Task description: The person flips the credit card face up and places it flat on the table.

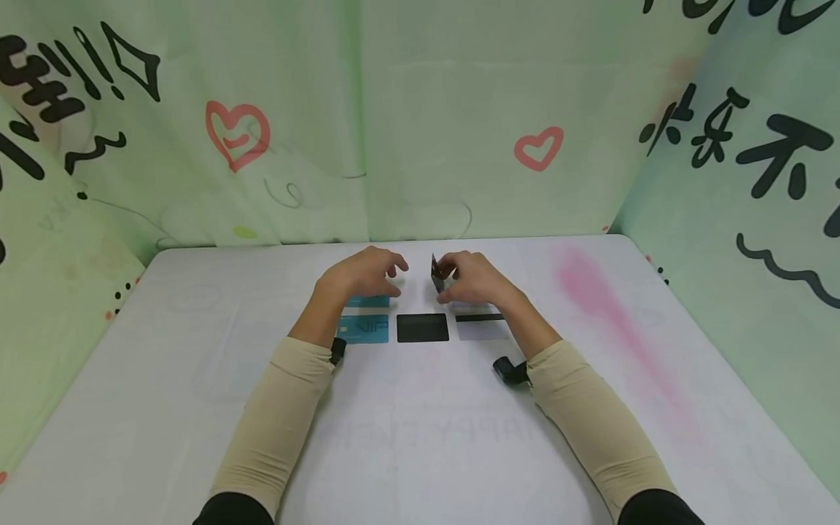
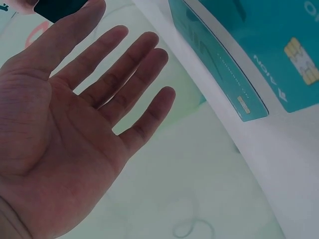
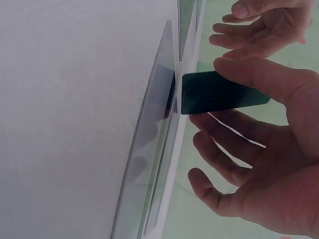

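Note:
My right hand (image 1: 475,278) pinches a dark card (image 3: 209,93) between thumb and index finger, its other fingers loosely bent. In the head view that card stands on edge, close over the table beyond the black card (image 1: 423,328). My left hand (image 1: 369,273) holds nothing; its fingers are spread and relaxed in the left wrist view. Below it lie two blue cards, the nearer one (image 1: 364,329) marked VIP, the farther one (image 1: 369,301) partly covered by the hand. A pale card with a black stripe (image 1: 483,330) lies below my right hand.
The cards lie on a white table (image 1: 420,437) with a pink smear at its right. Green cloth walls (image 1: 446,109) with drawn hearts and black writing rise along the back and sides. Black straps with small devices (image 1: 510,370) are on both wrists.

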`<act>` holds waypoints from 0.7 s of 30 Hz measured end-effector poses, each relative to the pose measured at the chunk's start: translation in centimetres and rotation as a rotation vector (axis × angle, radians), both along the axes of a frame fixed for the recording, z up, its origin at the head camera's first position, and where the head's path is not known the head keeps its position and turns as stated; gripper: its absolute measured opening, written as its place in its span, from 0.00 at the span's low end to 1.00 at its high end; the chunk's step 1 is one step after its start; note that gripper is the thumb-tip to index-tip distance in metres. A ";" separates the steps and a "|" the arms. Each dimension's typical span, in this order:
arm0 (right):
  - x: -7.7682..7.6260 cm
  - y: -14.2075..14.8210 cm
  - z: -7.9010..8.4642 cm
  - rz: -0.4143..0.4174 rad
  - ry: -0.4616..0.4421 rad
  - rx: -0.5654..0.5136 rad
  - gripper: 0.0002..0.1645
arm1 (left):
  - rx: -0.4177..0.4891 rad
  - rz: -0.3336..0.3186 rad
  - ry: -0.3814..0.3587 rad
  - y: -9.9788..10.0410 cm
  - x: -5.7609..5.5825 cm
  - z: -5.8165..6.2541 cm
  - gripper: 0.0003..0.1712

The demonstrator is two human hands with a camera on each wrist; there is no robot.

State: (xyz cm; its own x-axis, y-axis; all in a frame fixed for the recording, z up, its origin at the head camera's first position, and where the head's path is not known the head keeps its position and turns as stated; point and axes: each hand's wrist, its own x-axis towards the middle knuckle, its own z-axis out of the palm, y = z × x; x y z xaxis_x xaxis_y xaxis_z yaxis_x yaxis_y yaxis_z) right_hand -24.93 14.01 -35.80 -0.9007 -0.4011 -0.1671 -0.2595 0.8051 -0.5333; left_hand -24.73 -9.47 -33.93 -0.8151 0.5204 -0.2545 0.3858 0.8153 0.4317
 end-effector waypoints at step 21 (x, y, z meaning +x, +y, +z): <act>0.1 -0.3 0.2 0.012 0.032 0.061 0.36 | 0.020 -0.011 0.005 0.6 0.1 0.1 0.35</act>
State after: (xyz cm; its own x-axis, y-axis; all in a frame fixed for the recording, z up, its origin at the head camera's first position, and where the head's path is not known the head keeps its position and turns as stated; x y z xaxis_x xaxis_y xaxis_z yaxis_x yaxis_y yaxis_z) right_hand -24.82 13.69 -35.62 -0.9011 -0.4021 -0.1625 -0.2858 0.8324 -0.4749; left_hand -24.63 -8.83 -33.82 -0.8107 0.5339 -0.2402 0.3963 0.8025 0.4461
